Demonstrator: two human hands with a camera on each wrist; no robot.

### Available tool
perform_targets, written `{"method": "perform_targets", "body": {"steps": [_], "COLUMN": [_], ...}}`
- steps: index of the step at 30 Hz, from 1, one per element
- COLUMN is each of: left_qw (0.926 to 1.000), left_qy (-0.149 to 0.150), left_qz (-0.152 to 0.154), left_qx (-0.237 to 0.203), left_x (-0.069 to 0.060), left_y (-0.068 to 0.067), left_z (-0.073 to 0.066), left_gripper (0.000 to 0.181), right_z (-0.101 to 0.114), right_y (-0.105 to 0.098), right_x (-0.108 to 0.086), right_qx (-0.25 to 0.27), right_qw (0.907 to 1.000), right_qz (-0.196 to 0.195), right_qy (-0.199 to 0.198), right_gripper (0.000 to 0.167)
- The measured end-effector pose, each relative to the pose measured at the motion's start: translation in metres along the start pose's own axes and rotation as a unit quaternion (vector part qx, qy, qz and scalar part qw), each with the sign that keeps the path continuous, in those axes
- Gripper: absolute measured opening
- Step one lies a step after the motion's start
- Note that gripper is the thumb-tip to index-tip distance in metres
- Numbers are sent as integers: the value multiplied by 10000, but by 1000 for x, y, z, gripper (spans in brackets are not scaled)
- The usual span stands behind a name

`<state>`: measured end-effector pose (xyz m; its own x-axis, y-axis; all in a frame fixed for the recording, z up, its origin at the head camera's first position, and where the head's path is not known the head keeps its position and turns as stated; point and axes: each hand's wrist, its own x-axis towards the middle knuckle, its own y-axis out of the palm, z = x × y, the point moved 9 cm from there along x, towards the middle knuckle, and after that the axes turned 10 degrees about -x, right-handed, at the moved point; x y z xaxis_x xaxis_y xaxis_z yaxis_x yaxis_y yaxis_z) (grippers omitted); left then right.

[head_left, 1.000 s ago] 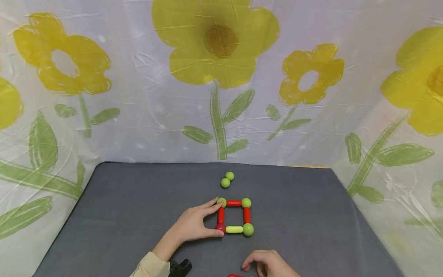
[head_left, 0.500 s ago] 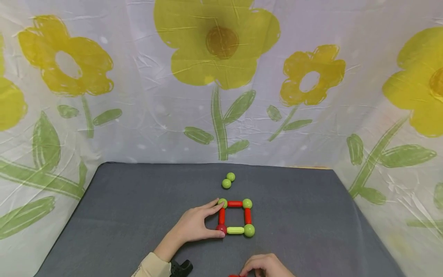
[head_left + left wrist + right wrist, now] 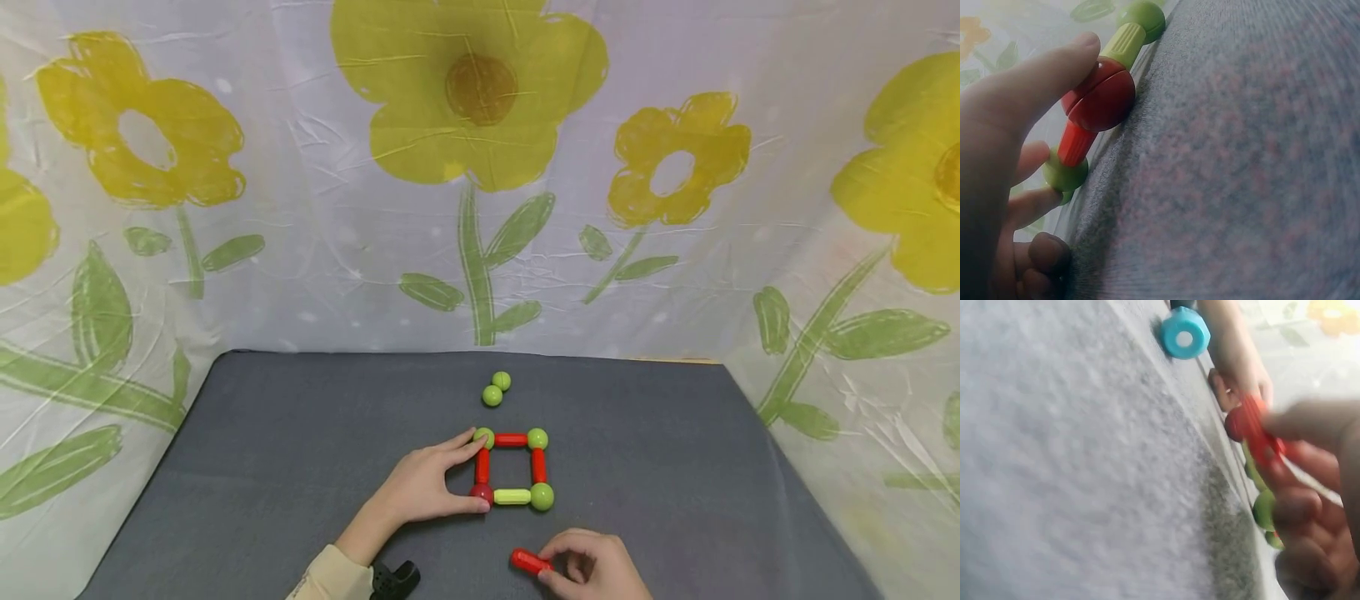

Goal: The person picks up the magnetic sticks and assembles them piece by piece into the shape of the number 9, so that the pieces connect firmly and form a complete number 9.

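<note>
A square of rods and balls lies on the dark table: two red rods upright at its sides, a red rod [image 3: 512,440] at the back, a yellow-green rod [image 3: 512,497] in front. Its near left ball is red [image 3: 1102,97]; the other corners are green, one of them the near right ball [image 3: 542,497]. My left hand [image 3: 420,485] holds the square's left side, thumb on the red ball and fingertips at the far left green ball. Nearer the front edge, my right hand [image 3: 596,564] pinches a loose red rod [image 3: 1254,428] between thumb and fingers, its end pointing left.
Two green balls [image 3: 492,396] lie beyond the square on the dark table [image 3: 300,433]. A black object [image 3: 395,580] is beside the left sleeve. In the right wrist view a light-blue faceted piece [image 3: 1185,334] stands near the left arm. A flowered sheet [image 3: 300,250] hangs behind.
My right hand has taken hold of the red rod at the front and moved it up into fuller view. My left hand has stayed on the square.
</note>
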<state>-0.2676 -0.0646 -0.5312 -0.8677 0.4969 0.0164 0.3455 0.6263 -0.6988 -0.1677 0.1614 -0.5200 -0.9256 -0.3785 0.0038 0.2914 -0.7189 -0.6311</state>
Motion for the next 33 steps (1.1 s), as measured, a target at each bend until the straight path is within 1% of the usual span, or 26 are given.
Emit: {"method": "perform_targets", "body": {"steps": [1, 2, 3, 5, 7, 9, 11, 13, 16, 19, 23, 26, 30, 33], "left_qw": [10000, 10000, 10000, 10000, 10000, 10000, 10000, 10000, 10000, 10000, 10000, 10000, 10000, 10000], "left_qy": [-1, -3, -10, -11, -16, -9, 8, 16, 19, 18, 28, 28, 16, 24], "left_qz": [3, 6, 10, 23, 26, 8, 2, -21, -24, -40, -55, -55, -57, -63], "left_qx": [-5, -23, -32, -59, -80, -78, -77, -67, -38, -48, -73, -59, -30, -31], "left_x": [0, -1, -1, -1, -1, -2, -2, -2, -2, -2, -2, -2, -2, -2], "left_y": [0, -1, -1, 0, 0, -1, -1, -2, -2, -2, -3, -2, -2, -1], "left_z": [0, 0, 0, -1, -1, -2, -2, -2, -1, -2, -2, -2, -2, -2], "left_gripper": [94, 95, 94, 94, 94, 94, 94, 94, 95, 96, 96, 96, 96, 96], "right_z": [-5, -10, -14, -22, -28, -33, -34, -34, -30, -29, -27, -25, -20, -16], "right_y": [-4, -8, -12, -18, -20, -20, -20, -20, -22, -22, -20, -17, -14, -11], "right_x": [-1, -4, -7, -15, -23, -28, -31, -32, -32, -32, -30, -28, -23, -20], "right_qx": [-81, -155, -212, -214, -197, -187, -221, -323, -446, -482, -556, -657, -907, -1095], "right_qw": [9984, 9940, 9867, 9667, 9466, 9302, 9190, 9102, 9011, 8973, 9003, 9074, 9209, 9319], "right_qz": [-275, -573, -877, -1418, -1836, -2128, -2382, -2590, -2832, -2944, -2916, -2831, -2721, -2547], "right_qy": [485, 924, 1350, 2121, 2644, 2984, 3135, 3215, 3253, 3254, 3184, 3036, 2640, 2339], "right_gripper": [12, 13, 14, 16, 18, 19, 20, 20, 18, 18, 16, 16, 18, 22]}}
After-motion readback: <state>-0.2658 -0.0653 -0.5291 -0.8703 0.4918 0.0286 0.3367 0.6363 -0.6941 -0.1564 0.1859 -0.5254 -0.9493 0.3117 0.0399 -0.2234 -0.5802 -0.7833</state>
